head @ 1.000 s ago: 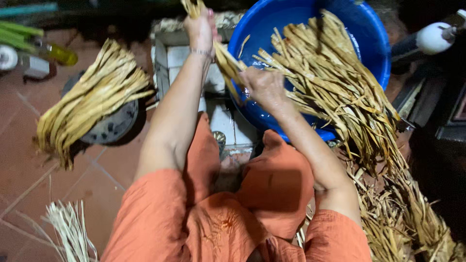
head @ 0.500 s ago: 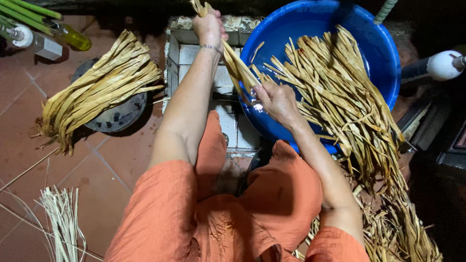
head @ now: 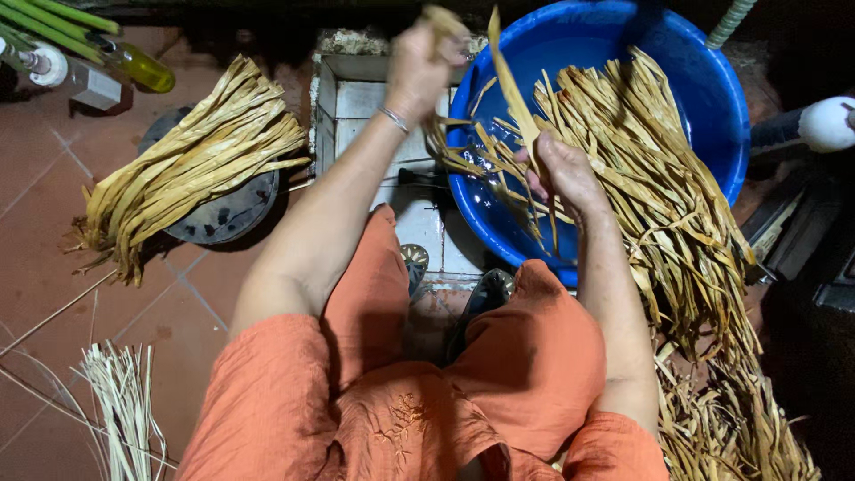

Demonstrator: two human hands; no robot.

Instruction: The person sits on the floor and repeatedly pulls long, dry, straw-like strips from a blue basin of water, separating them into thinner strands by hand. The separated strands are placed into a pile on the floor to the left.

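A: Head view, looking straight down at you — your left hand (head: 419, 62) is raised above the white tiled block (head: 356, 98), fist closed around the top end of a pale straw strip (head: 443, 18). It is blurred, so the fingers can't be told apart.

B: And your right hand (head: 565, 174)?

A: Lower, over the near rim of the blue tub (head: 712, 98). Your fingers are curled shut on a long flat strip (head: 509, 80) that stands up from the fist and tilts toward the left hand. A few more wet strips (head: 485, 160) hang from that grip, fanning out to the left over the tub's edge.

B: Where is the rest of the material?

A: Most of it lies in a thick heap (head: 668, 196) across the right half of the tub, spilling over the rim and down to the floor at your right knee. A second bundle (head: 191, 165) rests to your left on a dark round disc (head: 227, 209), well apart from both hands. Thin pale stalks (head: 125, 410) lie on the red tiles by your left leg.

B: Anything else nearby?

A: A yellow bottle (head: 142, 67) and green stalks (head: 53, 18) at the top left corner — and your orange-clad knees (head: 525, 356) frame the block.
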